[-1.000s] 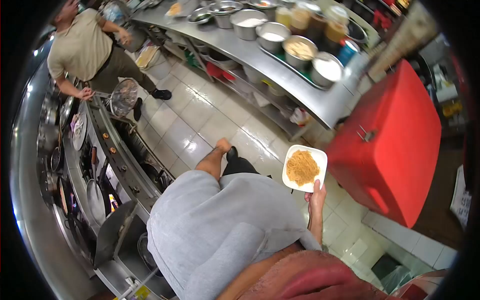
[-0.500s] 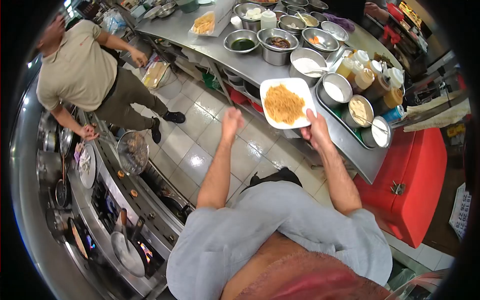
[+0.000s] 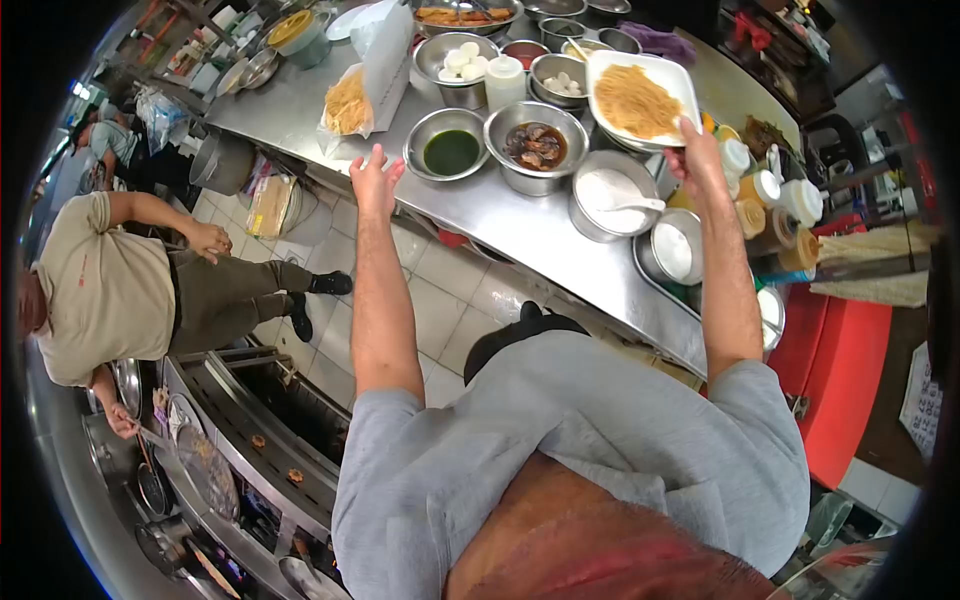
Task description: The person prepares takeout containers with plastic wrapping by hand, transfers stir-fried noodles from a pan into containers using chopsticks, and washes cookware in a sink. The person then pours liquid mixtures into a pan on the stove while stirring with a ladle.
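My right hand (image 3: 697,160) grips a white square plate (image 3: 676,74) by its near right corner. Thin orange-brown noodles (image 3: 636,101) lie heaped on it. The plate is over the steel bowls at the back of the counter and hides part of them. My left hand (image 3: 375,184) is raised at the counter's front edge with fingers apart, holding nothing. Nearest to it are a clear bag of yellow fried food (image 3: 347,104) and a steel bowl of dark green liquid (image 3: 451,152). A bowl of dark brown pieces in liquid (image 3: 540,147) stands to its right.
A pot of white powder (image 3: 607,196) with a scoop and several squeeze bottles (image 3: 783,204) crowd the right of the steel counter (image 3: 500,220). A red cooler box (image 3: 850,370) stands at right. At left a co-worker (image 3: 115,270) is beside the stove (image 3: 265,440).
My right hand has carried the plate of noodles up and right, over the bowls. My left hand has moved up and left, its fingers now spread. The co-worker's pan has moved down over the stove.
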{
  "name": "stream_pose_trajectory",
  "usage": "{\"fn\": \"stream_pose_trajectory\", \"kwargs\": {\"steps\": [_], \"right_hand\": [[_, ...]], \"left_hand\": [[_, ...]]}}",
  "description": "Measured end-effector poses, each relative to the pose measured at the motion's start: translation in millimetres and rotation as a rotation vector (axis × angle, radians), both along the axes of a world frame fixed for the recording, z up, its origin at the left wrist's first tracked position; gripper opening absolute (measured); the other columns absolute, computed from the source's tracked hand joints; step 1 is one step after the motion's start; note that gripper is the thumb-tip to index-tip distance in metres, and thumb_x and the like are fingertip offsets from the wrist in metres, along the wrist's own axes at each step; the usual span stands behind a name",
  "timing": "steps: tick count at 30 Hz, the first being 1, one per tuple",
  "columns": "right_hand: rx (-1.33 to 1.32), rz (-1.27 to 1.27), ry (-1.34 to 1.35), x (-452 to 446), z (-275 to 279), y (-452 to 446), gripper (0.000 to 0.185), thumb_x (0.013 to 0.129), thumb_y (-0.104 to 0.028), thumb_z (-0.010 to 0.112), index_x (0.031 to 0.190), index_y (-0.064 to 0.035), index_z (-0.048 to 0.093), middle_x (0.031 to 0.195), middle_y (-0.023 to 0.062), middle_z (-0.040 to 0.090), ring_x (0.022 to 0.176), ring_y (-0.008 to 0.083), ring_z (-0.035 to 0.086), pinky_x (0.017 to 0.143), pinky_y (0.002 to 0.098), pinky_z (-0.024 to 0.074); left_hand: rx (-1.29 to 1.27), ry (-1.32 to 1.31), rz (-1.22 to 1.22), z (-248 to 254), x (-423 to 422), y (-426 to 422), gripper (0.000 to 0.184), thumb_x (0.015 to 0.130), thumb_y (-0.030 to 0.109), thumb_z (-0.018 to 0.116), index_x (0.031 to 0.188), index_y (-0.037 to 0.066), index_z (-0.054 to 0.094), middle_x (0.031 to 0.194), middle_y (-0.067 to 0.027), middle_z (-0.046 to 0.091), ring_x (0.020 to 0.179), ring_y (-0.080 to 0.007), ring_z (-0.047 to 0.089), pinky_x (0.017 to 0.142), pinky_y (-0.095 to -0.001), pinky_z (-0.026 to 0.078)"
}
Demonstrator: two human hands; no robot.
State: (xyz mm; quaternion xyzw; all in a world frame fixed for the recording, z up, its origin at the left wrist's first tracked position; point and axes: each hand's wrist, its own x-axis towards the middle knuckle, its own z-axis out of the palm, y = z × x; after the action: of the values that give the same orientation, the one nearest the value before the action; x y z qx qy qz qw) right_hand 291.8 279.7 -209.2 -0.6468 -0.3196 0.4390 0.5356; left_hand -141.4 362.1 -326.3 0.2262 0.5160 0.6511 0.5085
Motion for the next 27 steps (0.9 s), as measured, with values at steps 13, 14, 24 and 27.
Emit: {"fn": "stream_pose_trajectory", "kwargs": {"steps": [13, 14, 24, 27], "right_hand": [[-0.389, -0.162, -0.737, 17.4, -38.3, 26.3, 0.046, 0.087, -0.038, 0.053, 0.113, -0.0014, 0.045, 0.056, 0.0064, 0.052, 0.034, 0.0139, 0.045, 0.029, 0.0256, 0.0331], [-0.417, -0.253, -0.853, 1.3, -23.6, 22.2, 0.051, 0.087, -0.039, 0.054, 0.120, -0.0021, 0.042, 0.061, 0.0093, 0.055, 0.037, 0.0153, 0.047, 0.032, 0.0258, 0.0351], [0.250, 0.029, -0.502, -257.1, 39.7, 53.0, 0.038, 0.087, -0.021, 0.058, 0.119, -0.0007, 0.048, 0.066, -0.0005, 0.052, 0.050, 0.0023, 0.042, 0.040, 0.0176, 0.0324], [0.300, 0.529, -0.172, -334.3, 24.8, 65.6, 0.038, 0.086, -0.012, 0.058, 0.121, -0.0028, 0.047, 0.070, -0.0019, 0.051, 0.056, 0.0029, 0.045, 0.047, 0.0176, 0.0378]], "left_hand": [[0.050, -0.318, 0.023, -32.5, -45.2, 105.2, 0.061, 0.084, 0.008, 0.050, 0.132, 0.012, 0.013, 0.126, -0.0185, 0.035, 0.100, -0.0371, 0.051, 0.071, -0.0506, 0.051], [0.048, -0.284, 0.074, -34.4, -45.0, 107.7, 0.058, 0.082, 0.003, 0.049, 0.130, 0.012, 0.018, 0.124, -0.0153, 0.039, 0.099, -0.0322, 0.053, 0.069, -0.0478, 0.052], [0.117, -0.235, -0.087, -29.9, -59.4, 111.0, 0.053, 0.086, 0.009, 0.051, 0.132, 0.014, 0.024, 0.123, -0.0129, 0.041, 0.096, -0.0285, 0.054, 0.072, -0.0440, 0.050], [0.007, -0.217, -0.237, -26.4, -81.4, 90.1, 0.052, 0.086, 0.018, 0.058, 0.129, 0.009, 0.030, 0.112, -0.0118, 0.048, 0.087, -0.0210, 0.057, 0.062, -0.0325, 0.052]]}}
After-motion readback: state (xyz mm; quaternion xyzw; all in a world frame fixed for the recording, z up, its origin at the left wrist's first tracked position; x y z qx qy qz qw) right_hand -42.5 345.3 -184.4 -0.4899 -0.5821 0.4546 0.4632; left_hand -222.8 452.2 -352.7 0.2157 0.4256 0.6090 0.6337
